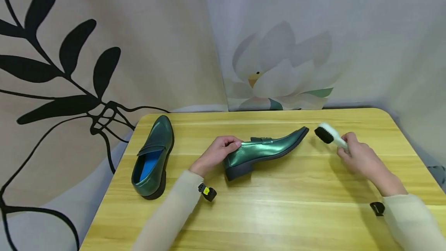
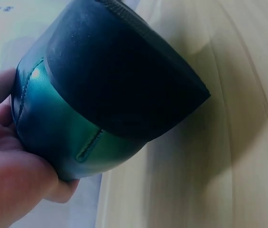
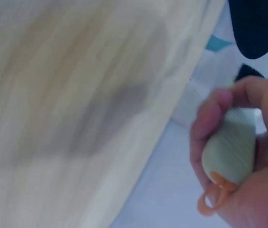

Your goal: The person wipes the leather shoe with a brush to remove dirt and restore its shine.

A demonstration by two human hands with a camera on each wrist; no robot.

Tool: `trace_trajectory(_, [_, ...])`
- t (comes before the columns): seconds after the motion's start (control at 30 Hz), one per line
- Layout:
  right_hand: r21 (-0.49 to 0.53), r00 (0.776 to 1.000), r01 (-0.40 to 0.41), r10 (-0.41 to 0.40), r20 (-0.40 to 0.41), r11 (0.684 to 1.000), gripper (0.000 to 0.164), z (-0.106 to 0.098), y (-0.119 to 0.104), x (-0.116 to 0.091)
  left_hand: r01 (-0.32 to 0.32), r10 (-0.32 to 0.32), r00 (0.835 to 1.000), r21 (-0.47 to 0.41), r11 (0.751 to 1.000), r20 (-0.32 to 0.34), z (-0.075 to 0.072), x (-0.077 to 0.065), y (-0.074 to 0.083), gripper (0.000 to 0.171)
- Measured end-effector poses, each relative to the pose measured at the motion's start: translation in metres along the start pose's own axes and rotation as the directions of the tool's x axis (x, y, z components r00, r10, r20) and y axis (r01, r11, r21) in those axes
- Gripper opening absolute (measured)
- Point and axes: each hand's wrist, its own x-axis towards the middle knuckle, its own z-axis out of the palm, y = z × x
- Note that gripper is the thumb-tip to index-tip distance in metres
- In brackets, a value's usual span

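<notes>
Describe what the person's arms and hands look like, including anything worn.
The left hand and right hand wear no gloves. The left sleeve and right sleeve are plain cream, reaching the wrists. A small black device with a yellow patch sits at the left cuff; another dark device is at the right.

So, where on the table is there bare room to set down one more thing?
The widest bare patch of table is the near part, between the left sleeve and the right sleeve. A smaller one lies between the standing shoe and the left hand. Crowded: the middle, where the held shoe, brush and right hand sit close together.
</notes>
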Motion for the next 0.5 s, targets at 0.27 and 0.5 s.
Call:
trace_trajectory(0.27, [0.026, 0.979, -0.024, 0.029, -0.203, 0.999, 0.050, -0.025, -0.004, -0.016, -0.009, 0.009, 1.000, -0.061, 0.998, -0.003, 0.033, 0.023, 0.006, 0.025])
trace_trajectory(0.5, [0.052, 0.973, 0.011, 0.001, -0.232, 0.999, 0.030, -0.023, -0.017, -0.028, -0.001, 0.003, 1.000, -0.056, 0.998, 0.024, 0.050, 0.032, 0.003, 0.026])
